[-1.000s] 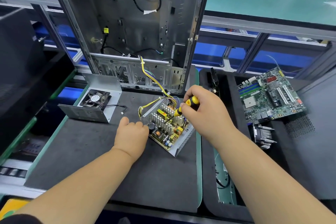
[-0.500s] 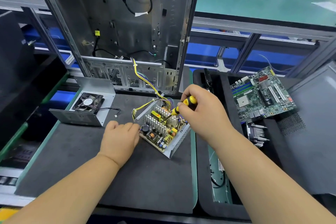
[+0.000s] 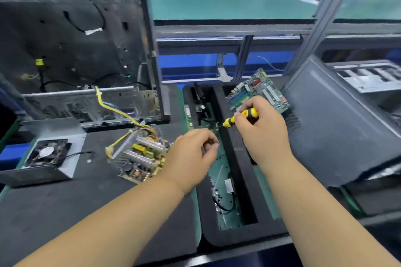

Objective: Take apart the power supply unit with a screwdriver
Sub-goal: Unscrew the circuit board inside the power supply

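Right hand [image 3: 263,132] grips the yellow-and-black screwdriver [image 3: 240,117] by its handle, fingers curled round it, shaft pointing down-left toward the left hand [image 3: 191,156]. Left hand sits just right of the power supply [image 3: 138,154], thumb and fingertips pinched narrow close to the screwdriver tip; whether they hold anything is too blurred to tell. Neither hand touches the power supply.

Power supply: lid off, circuit board and heat sinks exposed, lying on the dark mat [image 3: 65,208]. Yellow wires [image 3: 112,110] run from it up into the open computer case [image 3: 76,50] standing behind it. Left of the power supply: metal cover with fan [image 3: 48,154]. Right of it, beyond both hands: black tray [image 3: 234,171], with a motherboard [image 3: 264,89] at its far end.
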A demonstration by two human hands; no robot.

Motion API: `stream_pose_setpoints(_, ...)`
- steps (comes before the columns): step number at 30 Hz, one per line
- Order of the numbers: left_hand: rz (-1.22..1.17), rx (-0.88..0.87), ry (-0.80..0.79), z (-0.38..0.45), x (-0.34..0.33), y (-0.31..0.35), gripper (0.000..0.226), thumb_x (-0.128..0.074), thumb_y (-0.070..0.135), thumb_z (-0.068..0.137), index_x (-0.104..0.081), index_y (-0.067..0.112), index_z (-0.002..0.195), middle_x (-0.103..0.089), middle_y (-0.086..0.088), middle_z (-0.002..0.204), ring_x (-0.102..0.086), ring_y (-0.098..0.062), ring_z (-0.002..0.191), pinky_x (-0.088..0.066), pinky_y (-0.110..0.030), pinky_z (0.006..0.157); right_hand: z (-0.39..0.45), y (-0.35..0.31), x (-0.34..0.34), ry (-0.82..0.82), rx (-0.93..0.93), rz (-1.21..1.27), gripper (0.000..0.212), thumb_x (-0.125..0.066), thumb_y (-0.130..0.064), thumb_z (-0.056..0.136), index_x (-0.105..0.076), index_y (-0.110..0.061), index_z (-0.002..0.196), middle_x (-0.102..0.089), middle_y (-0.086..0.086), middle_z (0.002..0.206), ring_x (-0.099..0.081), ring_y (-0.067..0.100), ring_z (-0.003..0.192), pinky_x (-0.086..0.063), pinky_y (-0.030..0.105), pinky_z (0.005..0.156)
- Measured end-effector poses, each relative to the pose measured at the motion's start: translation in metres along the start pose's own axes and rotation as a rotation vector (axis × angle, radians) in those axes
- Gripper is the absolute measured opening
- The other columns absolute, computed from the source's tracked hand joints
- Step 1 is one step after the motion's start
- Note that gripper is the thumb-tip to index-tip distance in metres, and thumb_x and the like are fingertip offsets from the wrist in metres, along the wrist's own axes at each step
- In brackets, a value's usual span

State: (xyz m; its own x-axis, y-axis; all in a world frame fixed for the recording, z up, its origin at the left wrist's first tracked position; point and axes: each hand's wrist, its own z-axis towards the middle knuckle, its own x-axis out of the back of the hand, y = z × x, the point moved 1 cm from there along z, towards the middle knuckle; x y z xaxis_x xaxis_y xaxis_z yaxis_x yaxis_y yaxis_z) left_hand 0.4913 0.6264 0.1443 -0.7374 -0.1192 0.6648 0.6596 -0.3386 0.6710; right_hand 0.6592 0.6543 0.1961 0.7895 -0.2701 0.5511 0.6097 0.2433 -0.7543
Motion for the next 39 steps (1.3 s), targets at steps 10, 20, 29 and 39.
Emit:
stream_pose_setpoints(10, 0.013, 0.135, -0.112, 0.017, -0.054, 0.013, 0.009, -0.069, 0.029, 0.087, -0.067, 0.034, 0.080, -0.059, 0.014, 0.076, -0.051, 0.001, 0.074, -0.039, -0.023, 0.063, -0.012, 0.032, 0.040, 0.082, -0.109, 0.065, 0.008, -0.058, -0.029, 0.081, -0.052, -0.025, 0.080, -0.056, -0.005, 0.071, -0.051, 0.017, 0.064, -0.042, 0.031, 0.057)
stream_pose_setpoints(20, 0.077, 0.115, 0.004, 0.014, 0.038, -0.043, 0.022, -0.059, 0.011, 0.091, -0.069, 0.028, 0.100, -0.059, 0.014, 0.093, -0.051, -0.001, 0.084, -0.038, -0.009, 0.075, -0.004, 0.008, -0.004, -0.013, -0.006, 0.181, 0.014, -0.060, -0.035, 0.087, -0.051, -0.027, 0.080, -0.047, -0.012, 0.065, -0.043, 0.008, 0.060, -0.032, 0.015, 0.053)
stream_pose_setpoints(29, 0.312, 0.066, -0.312, 0.003, 0.076, -0.115, 0.035, -0.068, 0.018, 0.076, -0.065, 0.023, 0.111, -0.060, 0.007, 0.117, -0.051, -0.017, 0.117, -0.038, -0.038, 0.107, 0.006, -0.039, -0.069, -0.179, 0.084, 0.081, 0.017, -0.064, -0.031, 0.091, -0.052, -0.026, 0.080, -0.050, -0.011, 0.068, -0.045, 0.005, 0.064, -0.034, 0.014, 0.053)
stream_pose_setpoints(39, 0.321, -0.081, -0.389, 0.008, 0.048, -0.142, 0.053, -0.070, 0.042, 0.076, -0.055, 0.032, 0.126, -0.048, 0.013, 0.132, -0.040, -0.014, 0.128, -0.027, -0.034, 0.109, -0.003, -0.053, -0.114, -0.372, 0.037, -0.257, 0.014, -0.063, -0.031, 0.091, -0.055, -0.021, 0.086, -0.053, -0.004, 0.074, -0.044, 0.011, 0.063, -0.038, 0.029, 0.059)
